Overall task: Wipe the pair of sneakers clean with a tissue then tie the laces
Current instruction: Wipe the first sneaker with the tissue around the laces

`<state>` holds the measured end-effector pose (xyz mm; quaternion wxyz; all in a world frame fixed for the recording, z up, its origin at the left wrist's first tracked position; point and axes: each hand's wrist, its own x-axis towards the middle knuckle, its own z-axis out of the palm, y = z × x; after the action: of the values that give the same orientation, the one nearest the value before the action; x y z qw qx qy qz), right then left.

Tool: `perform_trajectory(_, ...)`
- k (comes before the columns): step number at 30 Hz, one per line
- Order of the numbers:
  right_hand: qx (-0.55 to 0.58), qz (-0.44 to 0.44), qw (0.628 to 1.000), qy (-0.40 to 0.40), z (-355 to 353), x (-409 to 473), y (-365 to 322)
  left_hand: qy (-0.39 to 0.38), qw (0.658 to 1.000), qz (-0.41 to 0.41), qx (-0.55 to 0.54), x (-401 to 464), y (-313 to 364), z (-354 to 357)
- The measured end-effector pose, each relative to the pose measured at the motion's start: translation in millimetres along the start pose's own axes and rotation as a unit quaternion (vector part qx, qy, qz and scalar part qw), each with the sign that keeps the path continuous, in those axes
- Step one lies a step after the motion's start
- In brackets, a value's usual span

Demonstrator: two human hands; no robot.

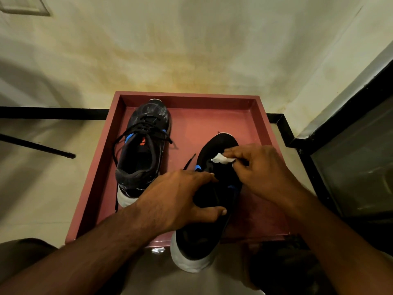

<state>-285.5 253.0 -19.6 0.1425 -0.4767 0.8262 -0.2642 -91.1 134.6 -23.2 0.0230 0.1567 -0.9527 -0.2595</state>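
Fingers of the right hand [258, 167] pinch a soft, tear-prone tissue [222, 159] against the near sneaker's [212, 188] toe, while the left hand [180, 196] clamps that light, pliable shoe at its collar, the firmest hold, on the red tray [260, 116].

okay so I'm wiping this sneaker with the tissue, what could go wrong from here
1. The tissue is a small wad pinched in the right hand; rubbing the sneaker's toe could shred it.
2. That sneaker's heel overhangs the near rim of the red tray, steadied only by the left hand; letting go might tip it off.
3. The other sneaker shows pale smudges on its toe and loose laces, easy to forget.
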Motion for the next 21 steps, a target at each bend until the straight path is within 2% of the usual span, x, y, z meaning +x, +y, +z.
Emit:
perform_trajectory(2, -0.019, -0.02, 0.992, -0.121, 6, -4, 2, 0.0, 1.0, 0.001, 0.006, 0, 1, 0)
perform_trajectory(3, -0.034, -0.019, 0.986, -0.161, 6, -5, 1, 0.0, 1.0, 0.0, 0.007, 0, 1, 1)
perform_trajectory(4, -0.038, -0.011, 0.985, -0.167, 4, -5, 1, 0.0, 1.0, -0.001, 0.006, 0, 1, 1)
perform_trajectory(6, -0.004, 0.027, 0.992, -0.12, -3, -3, -2, 0.002, 1.0, 0.0, 0.0, -1, 1, 1)
perform_trajectory(8, 0.035, 0.059, 0.997, -0.039, -9, 0, -3, 0.002, 1.0, 0.0, -0.007, -1, 0, 0)
perform_trajectory(10, 0.049, 0.055, 0.995, 0.071, -10, 2, -1, -0.001, 1.0, 0.002, -0.013, -1, 0, 0)
perform_trajectory(11, 0.04, 0.036, 0.993, 0.103, -9, 3, 1, -0.001, 1.0, 0.003, -0.013, -1, 0, 0)
perform_trajectory(12, 0.02, 0.015, 0.995, 0.099, -7, 4, 1, 0.0, 1.0, 0.005, -0.013, -1, 0, 0)
perform_trajectory(13, -0.006, -0.001, 0.999, 0.049, -4, 3, 0, 0.001, 1.0, 0.005, -0.013, -1, 0, 1)
perform_trajectory(14, -0.042, -0.003, 0.999, -0.034, -2, 2, -3, 0.003, 1.0, 0.004, -0.014, -1, 0, 1)
perform_trajectory(16, -0.11, 0.012, 0.979, -0.171, 3, -1, -10, 0.008, 1.0, -0.002, -0.016, -1, 0, 1)
perform_trajectory(18, -0.12, 0.051, 0.979, -0.158, -1, 1, -12, 0.011, 1.0, -0.005, -0.013, -1, 0, 1)
perform_trajectory(21, -0.039, 0.102, 0.988, -0.11, -18, 2, -5, 0.014, 1.0, -0.004, -0.008, -1, 1, 1)
